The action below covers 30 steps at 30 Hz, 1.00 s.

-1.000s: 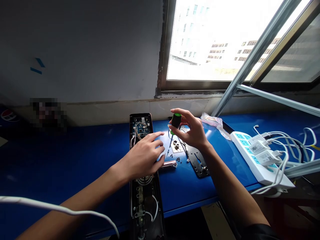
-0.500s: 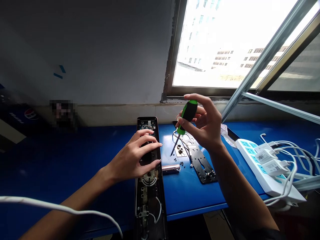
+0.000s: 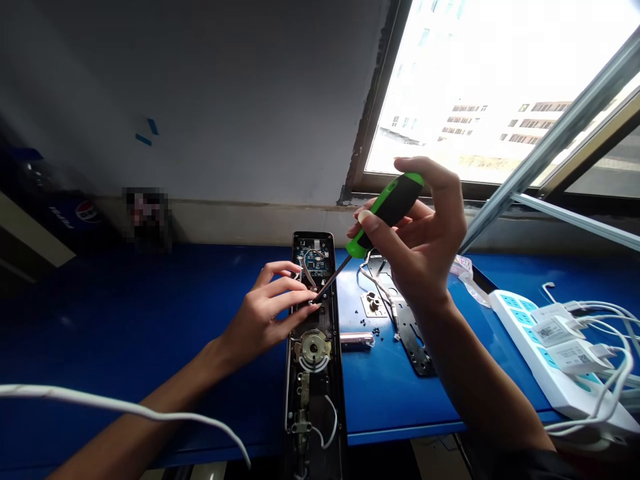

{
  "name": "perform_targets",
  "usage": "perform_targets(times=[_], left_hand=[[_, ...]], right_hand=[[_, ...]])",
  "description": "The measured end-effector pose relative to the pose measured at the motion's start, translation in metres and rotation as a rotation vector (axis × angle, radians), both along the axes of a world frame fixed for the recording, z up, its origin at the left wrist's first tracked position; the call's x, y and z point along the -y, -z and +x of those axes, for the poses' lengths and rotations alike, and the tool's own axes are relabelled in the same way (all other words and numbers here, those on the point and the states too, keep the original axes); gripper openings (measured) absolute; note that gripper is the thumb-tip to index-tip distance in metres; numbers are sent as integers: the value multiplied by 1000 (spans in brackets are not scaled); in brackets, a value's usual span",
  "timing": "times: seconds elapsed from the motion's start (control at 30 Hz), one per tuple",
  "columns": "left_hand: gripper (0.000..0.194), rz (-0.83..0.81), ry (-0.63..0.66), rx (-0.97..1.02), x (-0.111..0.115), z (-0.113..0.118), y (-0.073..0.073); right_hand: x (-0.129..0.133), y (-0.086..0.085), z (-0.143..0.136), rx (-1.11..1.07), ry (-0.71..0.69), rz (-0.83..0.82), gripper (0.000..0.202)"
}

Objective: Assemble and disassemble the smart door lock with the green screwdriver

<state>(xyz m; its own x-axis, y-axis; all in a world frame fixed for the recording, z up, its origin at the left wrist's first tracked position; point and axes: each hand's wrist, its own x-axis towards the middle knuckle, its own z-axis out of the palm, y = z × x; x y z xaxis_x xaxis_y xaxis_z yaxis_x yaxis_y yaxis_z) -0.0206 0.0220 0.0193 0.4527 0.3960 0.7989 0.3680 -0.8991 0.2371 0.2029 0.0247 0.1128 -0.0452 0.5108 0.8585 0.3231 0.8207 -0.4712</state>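
Observation:
My right hand [image 3: 425,233] grips a green and black screwdriver [image 3: 387,210], its shaft slanting down left. The tip meets the inside of an opened long black housing [image 3: 337,373], which looks like an electronic door lock. There the thumb and fingertips of my left hand [image 3: 273,307] come together around the tip; whatever lies between them is too small to make out. A blue circuit board [image 3: 315,257] with thin wires sits in the far end of the housing. Nearer me are a round metal part [image 3: 314,348] and a white wire [image 3: 333,423].
Right of the housing lie a small metal plate [image 3: 374,305], several tiny screws [image 3: 377,333], a wrapped cylinder [image 3: 357,341] and a black perforated plate [image 3: 413,340]. A white power strip [image 3: 537,353] with chargers stands further right. One white cable [image 3: 125,407] crosses at lower left.
The screwdriver has moved from above the table leftward, its tip now inside the housing at my left fingertips. My left fingers have drawn together there. The view has shifted slightly.

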Motion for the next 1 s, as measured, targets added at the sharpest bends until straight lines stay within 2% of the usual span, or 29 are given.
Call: perform_targets(times=[0.33,0.43,0.57,0.8,1.0], left_hand=[[21,20,-13,-4,2,0,5],[14,16,-22,-6,1,0,5],[6,19,-36,-24,-1,-1,5],[1,2,-30,-28,2,-2,2],[2,11,-23,-20,4,0,2]], right_hand=[[3,0,-3,-2,5,19,43],[3,0,-4,-5,18,36,41],[5,0,-5,-50,-49,85,41],[10,3,-8,48,-13,78,46],[12,4,-8,-11,-14,63,45]])
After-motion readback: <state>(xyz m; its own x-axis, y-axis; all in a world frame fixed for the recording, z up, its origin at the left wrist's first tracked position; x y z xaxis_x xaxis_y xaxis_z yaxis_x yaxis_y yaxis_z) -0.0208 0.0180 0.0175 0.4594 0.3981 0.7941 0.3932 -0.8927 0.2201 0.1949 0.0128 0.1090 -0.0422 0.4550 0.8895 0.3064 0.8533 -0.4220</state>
